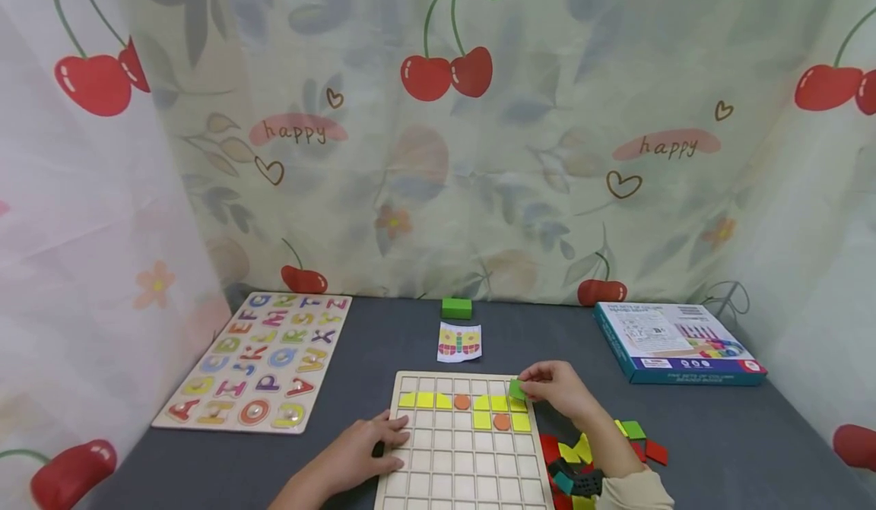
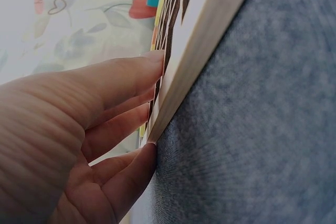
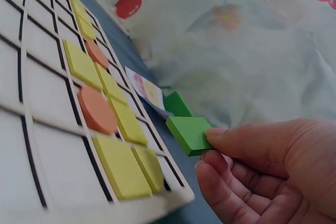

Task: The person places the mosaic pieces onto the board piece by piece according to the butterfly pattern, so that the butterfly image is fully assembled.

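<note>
A green square tile (image 3: 190, 134) is pinched between the thumb and fingers of my right hand (image 1: 563, 390). The hand holds it just above the far right corner of a wooden grid board (image 1: 438, 464). My left hand (image 1: 363, 449) rests at the board's left edge with fingers extended, and their tips touch the rim in the left wrist view. Yellow tiles (image 1: 482, 420) and round orange pieces (image 1: 502, 422) sit in the board's upper rows. Behind the board lies a small paper card (image 1: 459, 342) with a butterfly pattern.
Loose red, yellow and green tiles (image 1: 635, 429) lie right of the board, partly behind my right wrist. An alphabet puzzle board (image 1: 255, 365) is at left, a boxed set (image 1: 677, 343) at back right. A green block (image 1: 456, 308) stands behind the card.
</note>
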Available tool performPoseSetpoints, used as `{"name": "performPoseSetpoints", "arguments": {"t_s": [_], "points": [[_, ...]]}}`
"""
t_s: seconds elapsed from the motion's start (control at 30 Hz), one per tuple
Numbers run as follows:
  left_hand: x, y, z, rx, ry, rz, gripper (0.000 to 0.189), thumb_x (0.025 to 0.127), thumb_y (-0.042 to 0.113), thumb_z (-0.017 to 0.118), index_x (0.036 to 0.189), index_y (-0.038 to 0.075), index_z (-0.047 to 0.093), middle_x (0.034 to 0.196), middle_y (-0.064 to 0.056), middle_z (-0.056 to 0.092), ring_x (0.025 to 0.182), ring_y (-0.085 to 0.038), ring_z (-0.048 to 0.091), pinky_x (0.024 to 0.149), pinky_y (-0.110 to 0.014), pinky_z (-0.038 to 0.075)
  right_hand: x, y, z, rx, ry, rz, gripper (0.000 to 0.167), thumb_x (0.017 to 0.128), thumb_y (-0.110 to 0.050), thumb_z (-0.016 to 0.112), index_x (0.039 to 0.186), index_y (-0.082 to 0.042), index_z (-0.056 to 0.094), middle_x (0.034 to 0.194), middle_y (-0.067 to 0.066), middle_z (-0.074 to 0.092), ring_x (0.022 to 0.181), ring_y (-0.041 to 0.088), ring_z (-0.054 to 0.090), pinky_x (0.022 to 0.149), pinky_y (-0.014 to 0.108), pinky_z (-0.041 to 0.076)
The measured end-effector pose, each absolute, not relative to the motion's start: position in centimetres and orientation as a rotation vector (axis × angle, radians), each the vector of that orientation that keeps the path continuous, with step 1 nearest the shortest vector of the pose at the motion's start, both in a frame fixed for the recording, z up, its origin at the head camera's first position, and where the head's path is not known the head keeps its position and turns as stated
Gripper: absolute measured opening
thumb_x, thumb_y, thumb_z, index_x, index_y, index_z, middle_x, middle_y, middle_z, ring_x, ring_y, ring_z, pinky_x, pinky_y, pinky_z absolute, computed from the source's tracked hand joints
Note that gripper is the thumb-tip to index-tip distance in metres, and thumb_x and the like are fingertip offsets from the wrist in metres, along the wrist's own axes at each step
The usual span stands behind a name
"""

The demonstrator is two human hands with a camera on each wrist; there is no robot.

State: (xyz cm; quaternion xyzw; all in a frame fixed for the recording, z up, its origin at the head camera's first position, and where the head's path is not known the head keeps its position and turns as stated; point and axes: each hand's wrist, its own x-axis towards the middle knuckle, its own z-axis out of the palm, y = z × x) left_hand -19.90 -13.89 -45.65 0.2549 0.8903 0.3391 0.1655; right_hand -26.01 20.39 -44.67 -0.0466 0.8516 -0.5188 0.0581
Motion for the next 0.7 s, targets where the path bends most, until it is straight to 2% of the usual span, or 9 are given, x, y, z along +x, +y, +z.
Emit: {"name": "performPoseSetpoints", "arguments": {"t_s": [0.2, 0.53, 0.7], "points": [[-20.0, -13.9, -45.6, 0.713, 2.531, 0.963, 0.045, 0.082, 0.028, 0.069, 0.121, 0.007, 0.063, 0.139, -0.010, 0.050, 0.135, -0.043, 0.030, 0.103, -0.062, 0.029, -26.2, 17.7, -44.8, -0.132, 2.530, -1.572, 0.016, 0.085, -0.012, 0.066, 0.095, 0.001, 0.067, 0.082, 0.006, 0.065, 0.069, 0.015, 0.058, 0.068, 0.028, 0.056], [-19.9, -13.9, -45.5, 0.720, 2.532, 0.969, 0.044, 0.083, 0.027, 0.069, 0.121, 0.006, 0.063, 0.139, -0.010, 0.050, 0.135, -0.042, 0.030, 0.104, -0.061, 0.030, -25.8, 14.5, -45.3, -0.389, 2.330, -1.590, 0.020, 0.084, -0.011, 0.068, 0.095, 0.006, 0.067, 0.080, 0.006, 0.067, 0.066, 0.011, 0.061, 0.063, 0.027, 0.056], [-19.9, -14.0, -45.6, 0.723, 2.534, 0.971, 0.045, 0.083, 0.029, 0.069, 0.121, 0.007, 0.062, 0.139, -0.010, 0.050, 0.135, -0.043, 0.030, 0.103, -0.062, 0.030, -25.4, 14.0, -45.5, -0.589, 2.326, -1.532, 0.017, 0.082, -0.013, 0.070, 0.089, 0.003, 0.069, 0.075, 0.001, 0.067, 0.062, 0.006, 0.059, 0.057, 0.023, 0.052]]}}
